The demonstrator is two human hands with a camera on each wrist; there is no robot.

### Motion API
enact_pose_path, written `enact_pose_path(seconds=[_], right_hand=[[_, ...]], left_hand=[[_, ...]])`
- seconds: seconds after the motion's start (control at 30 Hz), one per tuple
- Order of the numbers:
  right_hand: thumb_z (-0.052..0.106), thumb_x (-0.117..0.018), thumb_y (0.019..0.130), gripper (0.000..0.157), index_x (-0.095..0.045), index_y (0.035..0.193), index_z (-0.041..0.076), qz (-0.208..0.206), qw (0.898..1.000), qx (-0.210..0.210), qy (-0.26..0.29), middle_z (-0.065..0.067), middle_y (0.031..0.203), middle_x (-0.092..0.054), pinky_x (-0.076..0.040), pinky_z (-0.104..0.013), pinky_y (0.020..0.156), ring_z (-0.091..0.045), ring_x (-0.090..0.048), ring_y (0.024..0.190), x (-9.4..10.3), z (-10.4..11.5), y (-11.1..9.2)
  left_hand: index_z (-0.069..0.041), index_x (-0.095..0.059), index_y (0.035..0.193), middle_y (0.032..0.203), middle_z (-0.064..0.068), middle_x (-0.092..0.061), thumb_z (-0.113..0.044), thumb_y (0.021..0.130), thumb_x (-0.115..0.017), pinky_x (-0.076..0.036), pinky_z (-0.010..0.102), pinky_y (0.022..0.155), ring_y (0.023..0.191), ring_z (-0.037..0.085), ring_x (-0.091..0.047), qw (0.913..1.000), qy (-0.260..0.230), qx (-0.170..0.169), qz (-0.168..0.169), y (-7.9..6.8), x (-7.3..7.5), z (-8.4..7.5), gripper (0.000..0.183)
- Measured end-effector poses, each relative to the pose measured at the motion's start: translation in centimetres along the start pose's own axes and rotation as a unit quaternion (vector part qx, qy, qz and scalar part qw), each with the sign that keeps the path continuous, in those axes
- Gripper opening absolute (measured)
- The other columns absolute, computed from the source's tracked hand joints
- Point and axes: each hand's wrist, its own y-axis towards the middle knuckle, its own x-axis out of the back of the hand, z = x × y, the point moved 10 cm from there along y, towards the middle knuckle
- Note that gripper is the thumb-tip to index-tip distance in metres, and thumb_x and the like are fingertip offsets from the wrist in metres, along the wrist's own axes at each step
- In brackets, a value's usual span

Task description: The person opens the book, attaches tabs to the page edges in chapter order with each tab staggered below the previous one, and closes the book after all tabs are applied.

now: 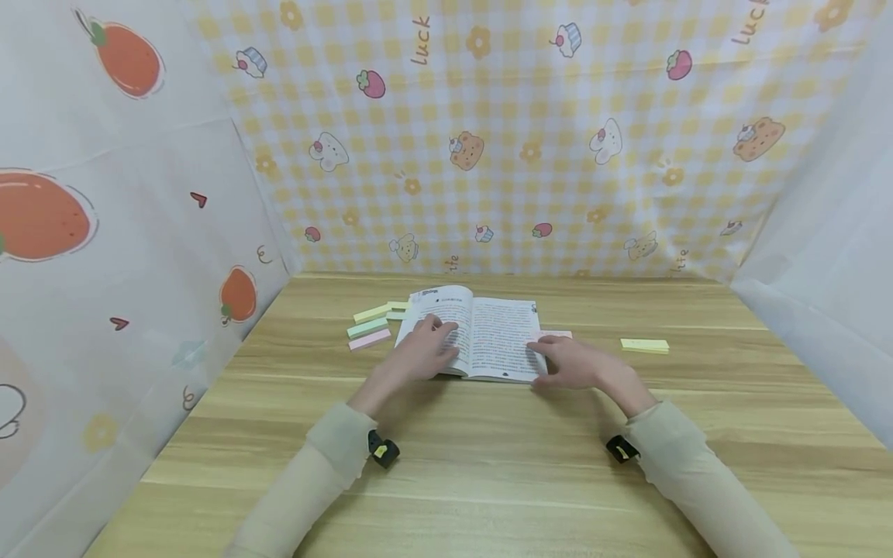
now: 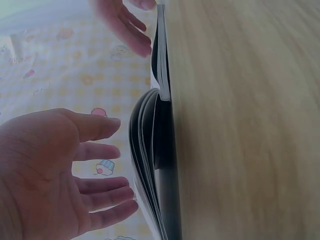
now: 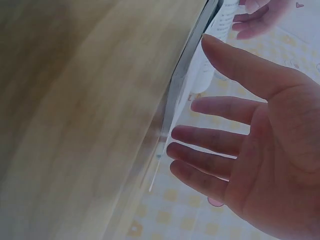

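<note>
A book (image 1: pixel 504 337) lies spread on the wooden table, printed pages facing up. My left hand (image 1: pixel 421 350) is over its left page, fingers loosely extended. In the left wrist view that hand (image 2: pixel 55 175) has its fingertips close to the raised pages (image 2: pixel 142 135). At the book's right edge is my right hand (image 1: pixel 577 364), thumb near the lower corner and fingertips by the page margin. The right wrist view shows this hand (image 3: pixel 250 145) with fingers spread and nothing held. A pink sticky-note strip (image 1: pixel 558 334) lies just beyond it, partly hidden.
Left of the book lie yellow (image 1: pixel 372 313), green (image 1: pixel 367 328) and pink (image 1: pixel 370 339) sticky-note strips, with others partly under its edge. A yellow pad (image 1: pixel 645 345) lies to the right. Patterned cloth (image 1: pixel 530 186) hangs behind the table (image 1: pixel 488 480) and along its sides.
</note>
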Motion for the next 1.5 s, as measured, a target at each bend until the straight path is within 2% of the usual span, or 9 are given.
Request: enact_pose_path(seconds=[0.23, 0.37, 0.57, 0.8, 1.03, 1.5], right_hand=[[0.031, -0.073, 0.093, 0.065, -0.050, 0.142, -0.005, 0.009, 1.000, -0.007, 0.005, -0.031, 0.147, -0.045, -0.035, -0.057, 0.112, -0.047, -0.043, 0.136, -0.3, -0.5, -0.2], [0.029, -0.073, 0.094, 0.064, -0.050, 0.142, -0.006, 0.015, 1.000, -0.008, 0.004, -0.031, 0.148, -0.044, -0.035, -0.057, 0.111, -0.047, -0.042, 0.137, -0.3, -0.5, -0.3], [0.028, -0.072, 0.095, 0.063, -0.049, 0.144, -0.006, 0.025, 1.000, -0.016, 0.001, -0.031, 0.151, -0.040, -0.034, -0.058, 0.112, -0.048, -0.039, 0.138, -0.4, -0.4, -0.4], [0.021, -0.071, 0.095, 0.058, -0.052, 0.139, -0.011, 0.016, 1.000, 0.011, -0.010, -0.033, 0.147, -0.044, -0.034, -0.056, 0.113, -0.049, -0.041, 0.137, -0.2, 0.1, -0.3], [0.021, -0.071, 0.095, 0.057, -0.053, 0.138, -0.012, 0.012, 1.000, 0.019, -0.022, -0.032, 0.145, -0.047, -0.035, -0.055, 0.112, -0.048, -0.043, 0.135, -0.3, 0.2, -0.2], [0.021, -0.070, 0.095, 0.057, -0.052, 0.138, -0.013, 0.012, 0.999, 0.032, -0.015, -0.034, 0.144, -0.046, -0.033, -0.056, 0.113, -0.050, -0.041, 0.135, -0.5, 0.5, -0.1]], left_hand=[[-0.005, -0.051, 0.145, 0.134, 0.024, -0.049, -0.025, 0.103, -0.059, -0.048, 0.049, 0.096, 0.120, 0.037, -0.050, 0.9998, 0.000, 0.004, 0.017, -0.4, -0.2, 0.8, 0.048], [-0.005, -0.050, 0.146, 0.137, 0.025, -0.047, -0.026, 0.103, -0.059, -0.048, 0.050, 0.098, 0.122, 0.037, -0.049, 0.9993, -0.005, 0.019, 0.033, -0.8, -0.4, 1.1, 0.049], [-0.004, -0.048, 0.147, 0.135, 0.023, -0.047, -0.026, 0.103, -0.058, -0.047, 0.048, 0.097, 0.119, 0.035, -0.048, 0.9986, -0.010, 0.032, 0.041, -1.2, -0.7, 1.7, 0.050], [-0.001, -0.047, 0.148, 0.133, 0.024, -0.047, -0.025, 0.104, -0.058, -0.046, 0.050, 0.098, 0.118, 0.036, -0.048, 0.9977, -0.020, 0.037, 0.053, -1.4, -0.9, 2.2, 0.051], [-0.004, -0.045, 0.151, 0.136, 0.024, -0.045, -0.027, 0.104, -0.058, -0.046, 0.050, 0.099, 0.121, 0.035, -0.046, 0.9960, -0.018, 0.050, 0.072, -1.4, -1.4, 2.6, 0.054], [-0.003, -0.043, 0.151, 0.136, 0.025, -0.045, -0.029, 0.104, -0.057, -0.047, 0.049, 0.097, 0.119, 0.035, -0.047, 0.9957, 0.000, 0.038, 0.085, -1.4, -1.8, 2.5, 0.055]])
